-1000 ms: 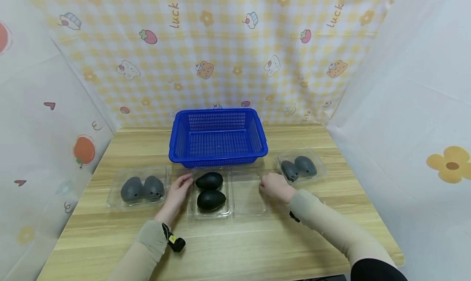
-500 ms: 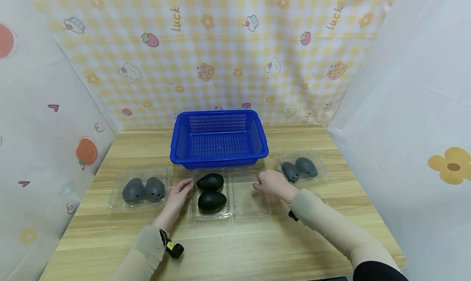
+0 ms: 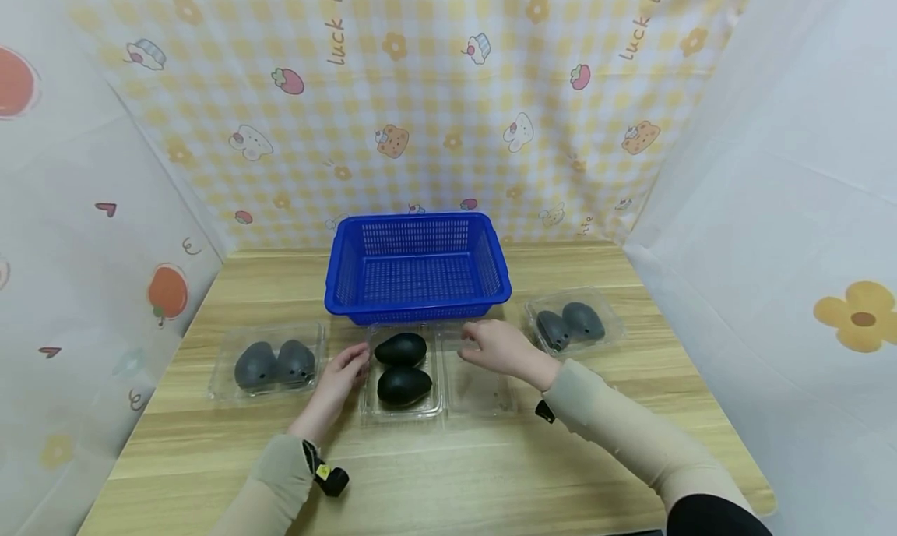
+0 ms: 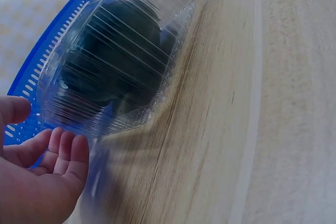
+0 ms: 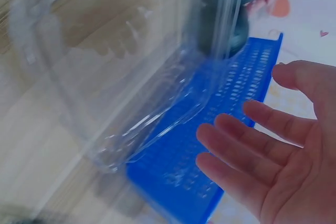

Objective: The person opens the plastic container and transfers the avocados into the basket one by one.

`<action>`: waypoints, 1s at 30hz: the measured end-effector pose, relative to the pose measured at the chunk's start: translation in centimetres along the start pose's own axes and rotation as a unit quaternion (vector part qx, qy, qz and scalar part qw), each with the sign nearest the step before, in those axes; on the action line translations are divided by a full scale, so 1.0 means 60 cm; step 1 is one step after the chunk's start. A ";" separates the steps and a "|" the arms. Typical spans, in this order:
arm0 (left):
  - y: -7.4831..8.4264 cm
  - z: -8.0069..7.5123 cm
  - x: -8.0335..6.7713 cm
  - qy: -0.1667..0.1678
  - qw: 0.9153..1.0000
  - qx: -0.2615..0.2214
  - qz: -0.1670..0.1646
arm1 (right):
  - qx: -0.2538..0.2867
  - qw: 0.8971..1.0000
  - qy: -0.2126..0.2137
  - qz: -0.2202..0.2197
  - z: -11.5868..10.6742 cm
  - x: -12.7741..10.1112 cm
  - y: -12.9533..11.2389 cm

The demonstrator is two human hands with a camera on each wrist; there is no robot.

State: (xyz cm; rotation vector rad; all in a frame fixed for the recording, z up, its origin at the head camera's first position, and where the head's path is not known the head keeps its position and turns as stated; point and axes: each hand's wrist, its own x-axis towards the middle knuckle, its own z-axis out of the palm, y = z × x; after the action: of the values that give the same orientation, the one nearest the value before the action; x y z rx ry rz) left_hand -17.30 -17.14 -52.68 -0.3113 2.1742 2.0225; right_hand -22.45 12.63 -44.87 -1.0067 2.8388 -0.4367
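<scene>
The open clamshell box point(image 3: 401, 374) with two dark avocados point(image 3: 402, 368) sits just in front of the blue basket point(image 3: 416, 265). It looks light, thin and flexible, likely slippery — best taken by its rims. The left hand point(image 3: 343, 372), fingers relaxed, rests at its left edge; the right hand point(image 3: 494, 347) hovers spread over the flipped-out lid point(image 3: 476, 372), holding nothing.

Your left hand point(image 3: 341, 375) lies low and forward, palm turned inward, fingers point(image 4: 65, 148) straight and close together, thumb apart. Your right hand point(image 3: 496, 347) is raised slightly, fingers point(image 5: 247, 145) extended and spread, palm open. Both forearms, in beige sleeves, angle inward. Neither hand grips anything.
</scene>
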 end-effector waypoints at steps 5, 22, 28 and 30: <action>-0.001 -0.003 0.001 0.005 1.000 0.011 0.000 | 0.042 0.998 0.009 -0.040 -0.009 0.007 -0.021; 0.000 0.002 -0.010 -0.009 0.997 -0.047 0.059 | 0.035 0.995 -0.047 -0.086 0.009 0.020 -0.069; 0.003 0.001 -0.006 -0.005 0.999 -0.042 0.020 | 0.044 0.993 -0.065 -0.092 0.019 0.026 -0.083; 0.006 0.000 -0.004 -0.001 0.999 -0.038 0.003 | 0.047 0.992 -0.067 -0.095 0.022 0.028 -0.087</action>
State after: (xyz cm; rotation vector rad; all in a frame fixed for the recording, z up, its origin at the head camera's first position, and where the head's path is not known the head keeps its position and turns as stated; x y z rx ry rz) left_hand -17.13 -17.10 -52.28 -0.3115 2.1025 2.1126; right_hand -20.38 7.40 -44.56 -1.2434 2.5889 -0.4946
